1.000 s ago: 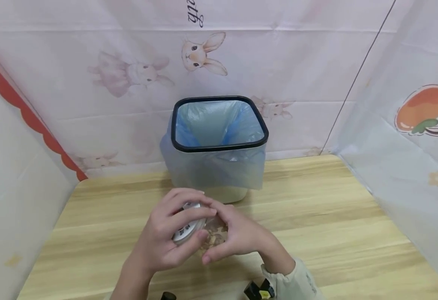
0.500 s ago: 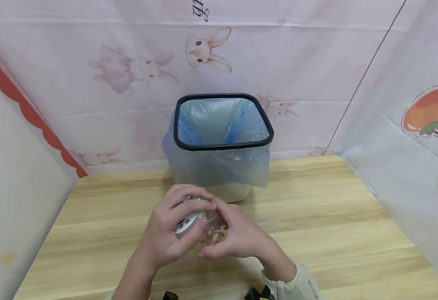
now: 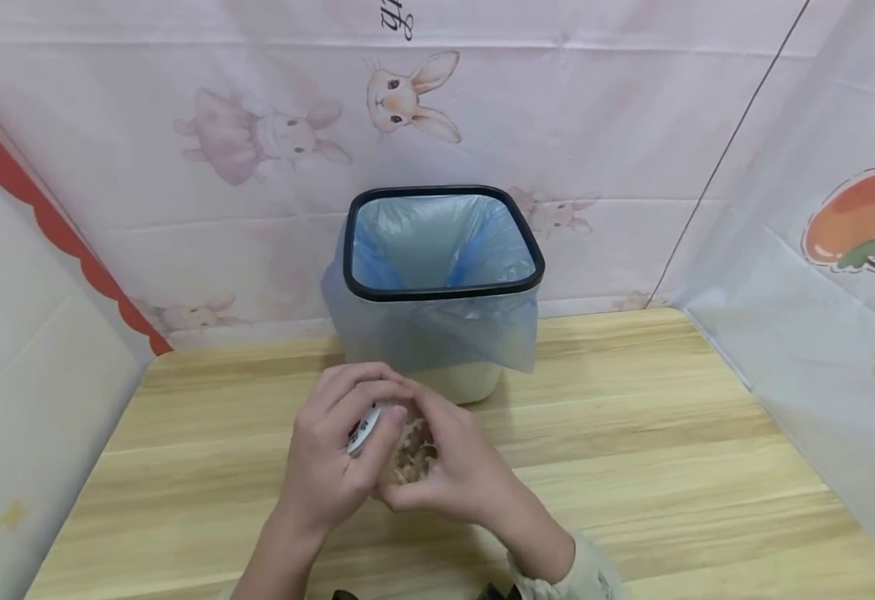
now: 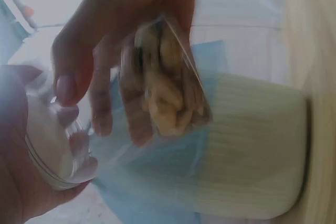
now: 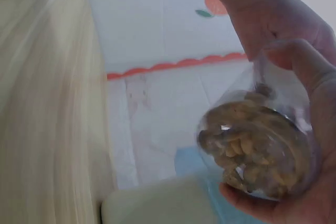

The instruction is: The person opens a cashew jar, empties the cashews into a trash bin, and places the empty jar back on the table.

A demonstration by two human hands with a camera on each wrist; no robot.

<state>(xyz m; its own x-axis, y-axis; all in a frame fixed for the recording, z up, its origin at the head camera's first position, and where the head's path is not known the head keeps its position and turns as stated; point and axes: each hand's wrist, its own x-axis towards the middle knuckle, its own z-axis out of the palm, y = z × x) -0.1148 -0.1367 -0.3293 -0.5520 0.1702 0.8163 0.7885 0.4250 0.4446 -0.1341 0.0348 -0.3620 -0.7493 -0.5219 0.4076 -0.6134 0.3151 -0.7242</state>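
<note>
My left hand (image 3: 325, 458) grips a round lid (image 3: 362, 432) with a white, dark-printed top, tilted on edge. A clear jar (image 3: 413, 457) of light-brown, nut-like pieces is gripped by my right hand (image 3: 460, 458), fingers and thumb wrapped around its side. Both hands meet close over the table, in front of the bin. In the left wrist view the lid (image 4: 50, 140) shows its pale underside, apart from the jar (image 4: 170, 98). Seen from the right wrist, the jar (image 5: 257, 150) lies tipped in the palm, brown pieces gathered against its clear wall.
A pale trash bin (image 3: 456, 383) with a black rim (image 3: 445, 294) stands behind the hands, lined with a blue plastic bag (image 3: 437, 337). Wood-grain table (image 3: 670, 450) spreads around it. A printed rabbit backdrop (image 3: 280, 167) closes off the back; black objects (image 3: 343, 595) poke in at the front edge.
Both hands have shifted slightly left and up, with the jar and lid still held. The lid is turned more on edge, and the brown pieces show more plainly.
</note>
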